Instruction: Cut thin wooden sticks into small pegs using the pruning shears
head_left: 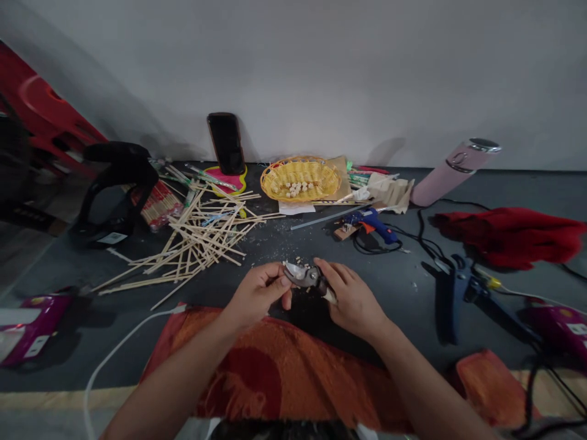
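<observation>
Wrapped round the pale handle of a pair of pruning shears [303, 275] is my right hand [355, 299]. The metal blades point left, toward my left hand [261, 290]. Thumb and forefinger of my left hand are pinched together at the blade tips; whatever they hold is hidden or too small to name. Small wood bits lie on the dark table just behind the shears. Thin wooden sticks [202, 238] are heaped loosely to the left, several crossing each other. A yellow woven basket [300, 168] at the back holds short cut wooden pieces [299, 188].
A blue glue gun [373, 223] with a black cord lies right of centre. Beyond it stand a pink flask [454, 171] and a red cloth [513, 235]. A phone [227, 143] leans on the wall. Blue-handled pliers [458, 299] lie right; an orange cloth [275, 366] covers the front edge.
</observation>
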A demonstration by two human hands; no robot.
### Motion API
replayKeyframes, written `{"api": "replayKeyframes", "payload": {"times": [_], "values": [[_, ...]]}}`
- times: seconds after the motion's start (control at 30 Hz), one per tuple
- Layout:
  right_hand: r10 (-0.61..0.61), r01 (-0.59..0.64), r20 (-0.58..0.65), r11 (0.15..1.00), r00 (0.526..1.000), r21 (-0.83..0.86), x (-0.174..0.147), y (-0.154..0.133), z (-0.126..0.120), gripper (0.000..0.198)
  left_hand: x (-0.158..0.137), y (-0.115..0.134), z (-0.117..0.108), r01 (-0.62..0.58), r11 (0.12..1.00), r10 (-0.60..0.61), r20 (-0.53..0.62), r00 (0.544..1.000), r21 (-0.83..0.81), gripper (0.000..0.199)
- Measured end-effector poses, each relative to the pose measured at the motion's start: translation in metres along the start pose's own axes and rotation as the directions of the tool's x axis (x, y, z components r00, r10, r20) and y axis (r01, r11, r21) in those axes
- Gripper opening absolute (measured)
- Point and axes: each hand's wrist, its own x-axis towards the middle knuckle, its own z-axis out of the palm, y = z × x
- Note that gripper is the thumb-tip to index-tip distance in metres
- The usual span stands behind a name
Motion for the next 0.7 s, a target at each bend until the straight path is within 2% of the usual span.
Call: {"api": "replayKeyframes", "payload": {"times": [0.1, 0.2, 0.33, 0.43, 0.53, 0.6, 0.7], "values": [[-0.025, 0.025, 0.029, 1.000, 0.999, 0.014, 0.0003, 0.0014, -0.0022, 0.076, -0.0001, -0.0011, -0.0028, 0.127, 0.986, -0.118, 0.083, 0.990, -0.109, 0.031], [-0.039, 0.037, 0.040, 0.999, 0.998, 0.038, -0.0008, 0.0008, -0.0026, 0.076, -0.0013, -0.0004, -0.0051, 0.227, 0.962, -0.204, 0.151, 0.967, -0.151, 0.027], [-0.042, 0.041, 0.028, 0.998, 0.999, 0.040, -0.0027, -0.0004, 0.0002, 0.074, -0.0014, 0.0017, -0.0067, 0.263, 0.947, -0.233, 0.173, 0.957, -0.182, 0.026], [-0.011, 0.011, 0.029, 1.000, 1.000, 0.021, -0.0034, -0.0017, 0.0016, 0.073, 0.0004, 0.0030, -0.0057, 0.254, 0.945, -0.225, 0.153, 0.962, -0.206, 0.029], [0.024, -0.025, 0.029, 0.999, 0.999, 0.026, -0.0030, -0.0026, 0.0009, 0.072, 0.0025, 0.0032, -0.0025, 0.191, 0.967, -0.180, 0.076, 0.981, -0.169, 0.033], [0.040, -0.040, 0.024, 0.998, 0.999, 0.038, -0.0022, -0.0023, -0.0001, 0.073, 0.0034, 0.0019, -0.0003, 0.104, 0.990, -0.104, 0.006, 0.995, -0.092, 0.033], [0.084, -0.084, 0.001, 0.995, 0.996, 0.046, -0.0009, -0.0007, -0.0014, 0.073, 0.0036, -0.0023, 0.0017, -0.026, 0.992, 0.041, -0.123, 0.992, 0.124, 0.027]]}}
